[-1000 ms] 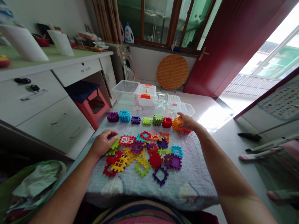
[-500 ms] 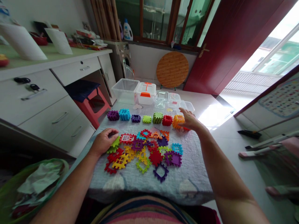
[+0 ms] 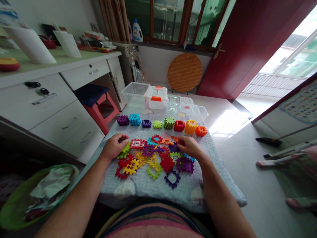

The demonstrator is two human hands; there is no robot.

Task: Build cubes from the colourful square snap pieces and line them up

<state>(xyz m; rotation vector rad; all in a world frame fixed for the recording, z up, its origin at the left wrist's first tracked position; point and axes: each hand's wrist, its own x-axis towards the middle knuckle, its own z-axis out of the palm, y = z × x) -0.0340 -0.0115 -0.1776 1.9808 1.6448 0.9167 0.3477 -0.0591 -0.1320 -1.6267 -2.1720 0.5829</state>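
Note:
My left hand [image 3: 113, 147] rests with curled fingers on a green interlocking plastic piece [image 3: 126, 148], next to a red window-patterned piece [image 3: 137, 143]. My right hand [image 3: 188, 147] hangs over the loose pile, its fingertips close to a dark purple piece [image 3: 174, 147]. Many bright waffle-shaped pieces lie flat and overlapping on a quilted blue-grey cloth [image 3: 138, 188]. Beyond them stands a row of built cubes, among them a blue cube [image 3: 135, 119], a yellow-orange cube [image 3: 190, 127] and an orange cube [image 3: 201, 131].
Clear plastic boxes [image 3: 135, 95] and a white box with an orange handle [image 3: 156, 98] stand past the cloth's far edge. White drawers [image 3: 59, 109] and a red stool [image 3: 101, 110] are on the left, a green basket [image 3: 39, 198] at lower left.
My right hand has moved off the orange cubes, back and left over the pile. The orange cube beside them now shows fully. My left hand stays nearly still.

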